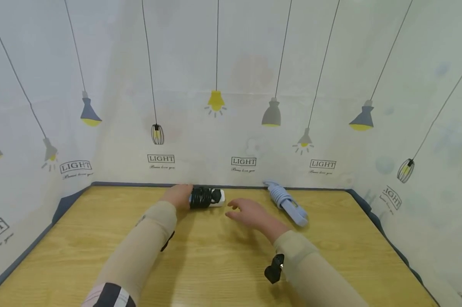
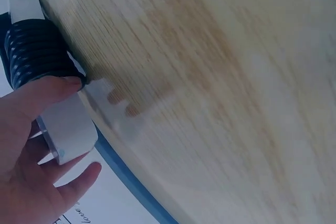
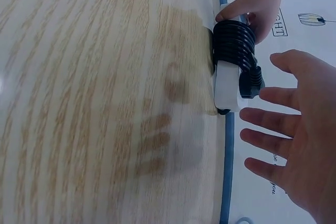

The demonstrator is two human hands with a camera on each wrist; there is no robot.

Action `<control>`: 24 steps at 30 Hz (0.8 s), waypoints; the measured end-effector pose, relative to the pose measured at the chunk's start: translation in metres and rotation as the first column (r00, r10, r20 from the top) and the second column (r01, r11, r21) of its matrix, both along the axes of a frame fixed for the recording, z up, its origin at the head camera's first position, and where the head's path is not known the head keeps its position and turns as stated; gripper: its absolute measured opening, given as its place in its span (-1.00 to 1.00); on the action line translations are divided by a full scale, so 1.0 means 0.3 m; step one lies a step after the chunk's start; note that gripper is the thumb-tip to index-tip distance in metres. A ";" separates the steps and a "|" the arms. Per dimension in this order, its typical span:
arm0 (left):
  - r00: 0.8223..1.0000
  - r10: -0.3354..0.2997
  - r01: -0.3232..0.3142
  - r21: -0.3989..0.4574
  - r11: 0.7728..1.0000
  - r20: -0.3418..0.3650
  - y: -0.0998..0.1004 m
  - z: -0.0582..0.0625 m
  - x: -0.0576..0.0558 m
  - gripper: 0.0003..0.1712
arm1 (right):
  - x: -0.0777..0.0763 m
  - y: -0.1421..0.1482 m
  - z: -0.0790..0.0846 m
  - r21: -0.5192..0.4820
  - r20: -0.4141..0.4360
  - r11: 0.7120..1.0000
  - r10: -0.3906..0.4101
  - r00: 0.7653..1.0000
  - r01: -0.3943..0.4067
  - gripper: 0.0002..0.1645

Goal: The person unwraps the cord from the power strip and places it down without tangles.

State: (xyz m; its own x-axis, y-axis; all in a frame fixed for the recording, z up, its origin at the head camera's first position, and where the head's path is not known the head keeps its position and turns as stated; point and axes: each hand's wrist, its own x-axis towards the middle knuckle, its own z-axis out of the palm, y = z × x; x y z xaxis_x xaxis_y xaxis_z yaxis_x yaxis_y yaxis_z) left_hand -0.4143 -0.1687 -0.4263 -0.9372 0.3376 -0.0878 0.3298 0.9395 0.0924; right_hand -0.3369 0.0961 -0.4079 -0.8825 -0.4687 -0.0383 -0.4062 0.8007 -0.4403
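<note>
The white bar (image 3: 227, 86) was at the table's far edge, a little left of its middle. Black cable (image 1: 201, 198) was wound round it in tight, side-by-side turns, and a black plug (image 3: 252, 83) sat against the bar near its right end. I could not tell whether the bar's underside touched the table (image 1: 215, 251).

My left hand (image 1: 178, 197) held the bar by its left end, the thumb laid over the near side at the edge of the windings and the fingers on the other side. My right hand (image 1: 249, 212) was near the other end but apart from it, its fingers spread and loose, holding nothing.

Farther right, between the middle of the far edge and the far right corner, lay a light blue bar (image 1: 295, 212) with a light blue cord (image 1: 280, 195) coiled round one end. It lay at a slant, the corded end by the far edge and the bare end toward me.

A dark blue strip (image 3: 229, 156) ran along the far edge. Behind it rose a pale backdrop (image 1: 200, 145) printed with hanging lamps and the word LIGHT. My beige sleeves (image 1: 132, 247) reached in over the near edge.
</note>
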 end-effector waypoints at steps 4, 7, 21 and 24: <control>1.000 0.018 -0.018 -0.011 1.000 0.016 -0.003 -0.014 -0.012 -0.44 | -0.003 -0.001 0.008 -0.007 -0.021 1.000 0.017 1.000 -0.017 -0.49; 0.999 0.022 -0.023 0.001 1.000 0.033 -0.009 -0.027 -0.022 -0.61 | -0.009 0.002 0.009 -0.014 -0.049 1.000 0.024 0.999 -0.025 -0.50; 0.993 0.010 -0.017 0.057 0.998 0.118 0.015 0.038 0.065 -0.61 | 0.006 0.002 0.037 -0.084 -0.018 0.996 0.021 1.000 -0.023 -0.49; 0.998 -0.004 0.001 0.056 0.998 0.057 0.018 0.049 0.087 -0.55 | 0.012 0.005 0.039 -0.087 -0.010 0.996 0.007 1.000 -0.008 -0.47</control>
